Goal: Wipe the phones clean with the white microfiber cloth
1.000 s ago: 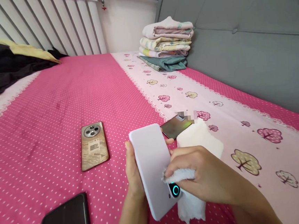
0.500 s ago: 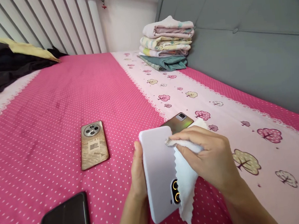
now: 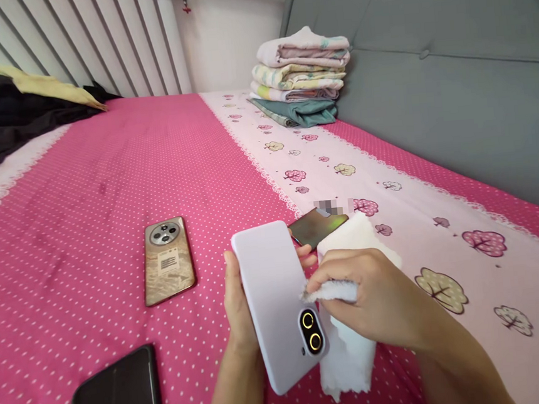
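A pale lilac phone (image 3: 277,289) rests in my left hand (image 3: 239,311), back side up, thumb along its left edge and fingertips showing past the right one. Its dark camera block with two gold-ringed lenses sits at the lower right. My right hand (image 3: 367,294) pinches a white cloth (image 3: 347,362) with a zigzag edge. A bunched tip of that cloth is at the phone's right edge, just above the lenses; the rest hangs below and spreads behind the hand. Partly hidden behind lies a greenish-brown phone (image 3: 316,226).
On the pink dotted bedsheet (image 3: 162,161) lie a gold phone (image 3: 168,261) with a label and a black phone (image 3: 117,397). Folded fabrics (image 3: 303,76) are stacked against the grey headboard (image 3: 429,87). Dark clothing (image 3: 7,118) lies far left, before a radiator (image 3: 95,41).
The lilac phone has shifted left and tilted, baring its whole camera block. My right hand has moved the cloth tip down along the phone's right side.
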